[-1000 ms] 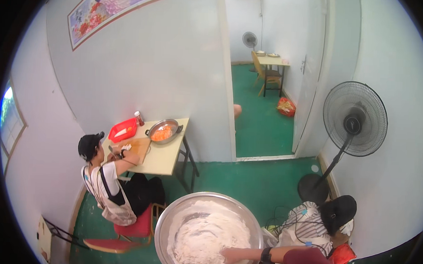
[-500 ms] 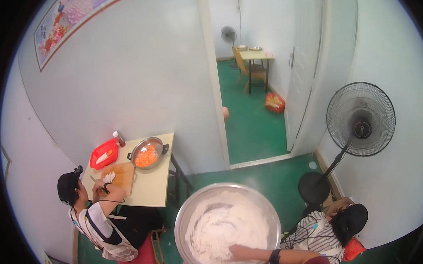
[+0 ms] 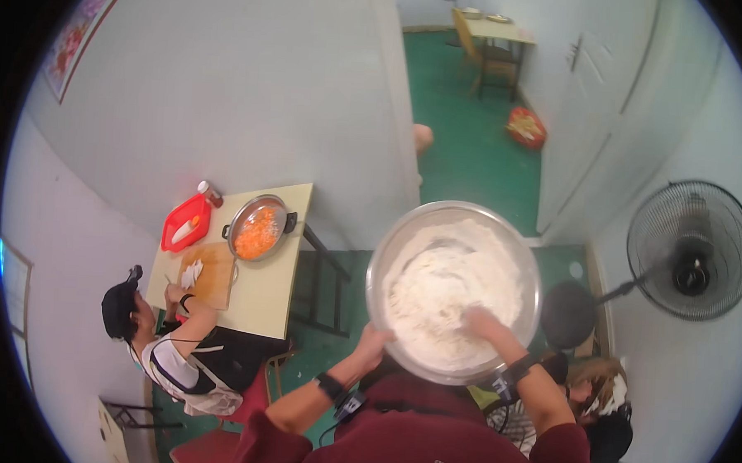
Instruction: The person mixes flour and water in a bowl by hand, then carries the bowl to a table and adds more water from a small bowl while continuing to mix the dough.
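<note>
A wide stainless steel bowl (image 3: 385,232) with white flour (image 3: 452,272) in it is right in front of my body. My left hand (image 3: 372,347) is closed on the bowl's near left rim. My right hand (image 3: 484,326) reaches over the near right rim into the flour. Its fingers are blurred and partly sunk in the flour, so their pose is unclear. The flour looks loose and crumbly near the fingers, with a bare streak of metal toward the far side.
At left, a seated person (image 3: 175,347) cuts something white on a wooden board (image 3: 215,283). Their table (image 3: 273,297) also bears a pan (image 3: 278,244) of shredded orange food and a red basket (image 3: 172,243). Another person (image 3: 610,436) sits close at right, near a standing fan (image 3: 693,245).
The view has tilted down, so the bowl appears higher and both forearms show. My left hand is now plainly seen on the rim. My right hand has shifted within the flour.
</note>
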{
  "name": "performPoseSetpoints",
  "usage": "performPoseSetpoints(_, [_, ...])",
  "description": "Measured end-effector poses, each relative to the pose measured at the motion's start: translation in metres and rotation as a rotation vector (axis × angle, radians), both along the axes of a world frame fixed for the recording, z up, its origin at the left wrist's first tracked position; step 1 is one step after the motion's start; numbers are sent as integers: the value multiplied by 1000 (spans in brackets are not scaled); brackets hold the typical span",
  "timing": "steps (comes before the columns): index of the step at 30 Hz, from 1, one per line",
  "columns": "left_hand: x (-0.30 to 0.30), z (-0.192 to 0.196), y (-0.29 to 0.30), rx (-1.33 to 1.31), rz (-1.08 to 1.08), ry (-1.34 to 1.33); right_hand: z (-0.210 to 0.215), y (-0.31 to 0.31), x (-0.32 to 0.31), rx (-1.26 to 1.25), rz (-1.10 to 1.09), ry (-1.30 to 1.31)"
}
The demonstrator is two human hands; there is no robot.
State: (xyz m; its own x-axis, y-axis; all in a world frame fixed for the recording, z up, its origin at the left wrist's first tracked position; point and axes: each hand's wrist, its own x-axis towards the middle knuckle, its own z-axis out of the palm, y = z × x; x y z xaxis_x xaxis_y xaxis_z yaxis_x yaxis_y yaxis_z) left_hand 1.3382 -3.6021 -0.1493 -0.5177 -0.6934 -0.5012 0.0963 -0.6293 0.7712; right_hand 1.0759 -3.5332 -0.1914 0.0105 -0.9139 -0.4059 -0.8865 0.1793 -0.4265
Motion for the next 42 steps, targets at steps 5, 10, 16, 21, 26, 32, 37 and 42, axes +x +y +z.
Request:
performPoseSetpoints(5, [-107, -7, -66, 141, -69, -16, -22, -47, -111, -74, -386, 80])
performPoseSetpoints(10, [-183, -38, -132, 227, -60, 57, -59, -97, -186, -62, -493, -4])
performPoseSetpoints(16, [-274, -62, -209, 113, -80, -65, -91, -169, -286, -274, -468, 108])
performPoseSetpoints(21, [-311, -67, -258, 155, -97, -76, -90, -224, -342, -150, -456, 115])
performPoseSetpoints(26, [-350, -60, -300, 179, -79, -49, -73, -281, -404, -122, -526, 90])
performPoseSetpoints(32, [-387, -37, -353, 211, 47, -16, -57, -370, -472, -241, -462, 354])
performPoseSetpoints(37, [-416, -52, -397, 158, 152, -106, -79, -501, -501, -259, -336, 313])
performPoseSetpoints(42, [-477, -68, -472, 100, 285, -32, -88, -652, -487, -363, 198, 104])
